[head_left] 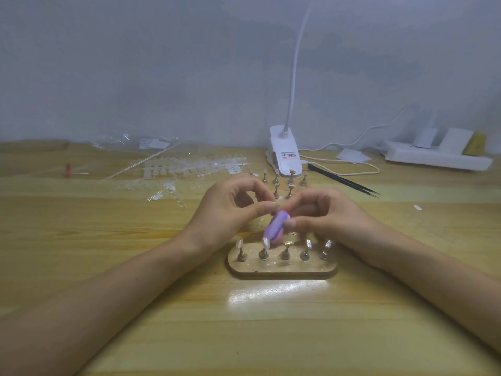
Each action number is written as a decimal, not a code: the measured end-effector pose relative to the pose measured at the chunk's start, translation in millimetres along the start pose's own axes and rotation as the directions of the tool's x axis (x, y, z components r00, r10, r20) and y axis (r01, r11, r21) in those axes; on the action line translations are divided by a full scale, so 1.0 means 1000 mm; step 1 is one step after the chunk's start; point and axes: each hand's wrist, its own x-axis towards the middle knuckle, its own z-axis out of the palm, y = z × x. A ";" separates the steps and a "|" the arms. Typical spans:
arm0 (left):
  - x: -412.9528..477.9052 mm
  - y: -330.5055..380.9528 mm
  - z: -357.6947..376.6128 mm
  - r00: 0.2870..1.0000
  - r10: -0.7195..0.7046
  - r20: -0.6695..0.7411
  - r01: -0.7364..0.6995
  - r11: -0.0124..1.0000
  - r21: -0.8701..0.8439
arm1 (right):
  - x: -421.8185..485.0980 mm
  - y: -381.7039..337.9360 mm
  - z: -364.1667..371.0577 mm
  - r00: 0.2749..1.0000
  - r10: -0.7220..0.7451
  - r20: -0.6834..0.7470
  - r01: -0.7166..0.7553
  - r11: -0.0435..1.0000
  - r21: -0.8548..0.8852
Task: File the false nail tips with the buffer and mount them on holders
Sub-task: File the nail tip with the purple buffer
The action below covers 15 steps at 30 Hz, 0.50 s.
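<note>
Head: one buffer point(275, 226), one five-holder base point(282, 270)

On my feed both arms are bare: the left forearm point(122, 289) and the right forearm point(420, 267) show uncovered right to the picture's edge. The left grip point(230, 210) and right grip point(325, 213) are bare hands with slim fingers. Each thumbnail point(288, 223) I can see is short, rounded and dull.
</note>
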 end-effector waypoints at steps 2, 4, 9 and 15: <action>0.000 0.000 0.000 1.000 -0.007 -0.006 0.007 1.000 -0.010 | 0.000 0.000 0.001 0.999 -0.006 -0.050 0.007 1.000 0.005; -0.001 0.001 0.000 1.000 -0.012 0.009 0.012 1.000 -0.011 | 0.001 0.001 -0.003 0.989 -0.007 -0.148 0.008 1.000 0.011; -0.001 0.000 0.000 0.999 -0.011 0.038 0.011 1.000 -0.008 | 0.002 0.000 -0.007 0.995 0.024 -0.095 -0.026 0.999 -0.026; -0.001 -0.001 0.000 0.999 -0.031 0.005 0.032 0.999 -0.044 | 0.000 -0.002 -0.006 0.999 0.037 -0.011 -0.038 0.998 -0.055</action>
